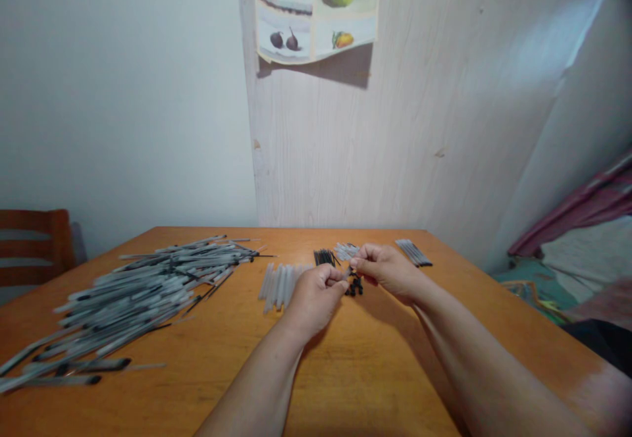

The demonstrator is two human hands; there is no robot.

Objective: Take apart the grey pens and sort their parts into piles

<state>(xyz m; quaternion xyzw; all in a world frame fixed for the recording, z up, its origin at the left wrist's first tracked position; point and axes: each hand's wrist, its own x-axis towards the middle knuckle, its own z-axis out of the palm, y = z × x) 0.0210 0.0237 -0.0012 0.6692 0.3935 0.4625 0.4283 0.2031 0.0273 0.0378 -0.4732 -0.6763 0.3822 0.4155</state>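
Observation:
My left hand (316, 294) and my right hand (388, 271) meet above the table, fingertips almost touching. Both are closed in a pinch, and a tiny part between them is too small to name. Just below the fingertips lies a cluster of small black caps (354, 287). Left of my left hand is a row of clear pen tubes (279, 285), partly hidden by that hand. Behind the hands are thin black refills (324, 257) and a small pile of short whitish pieces (345, 251).
A big heap of grey-white pens (148, 292) with black ends spreads over the left of the wooden table (355, 371). At the back right, several pens (413, 251) lie side by side. A wooden chair (34, 243) stands at the left; fabric (587, 253) is piled at the right.

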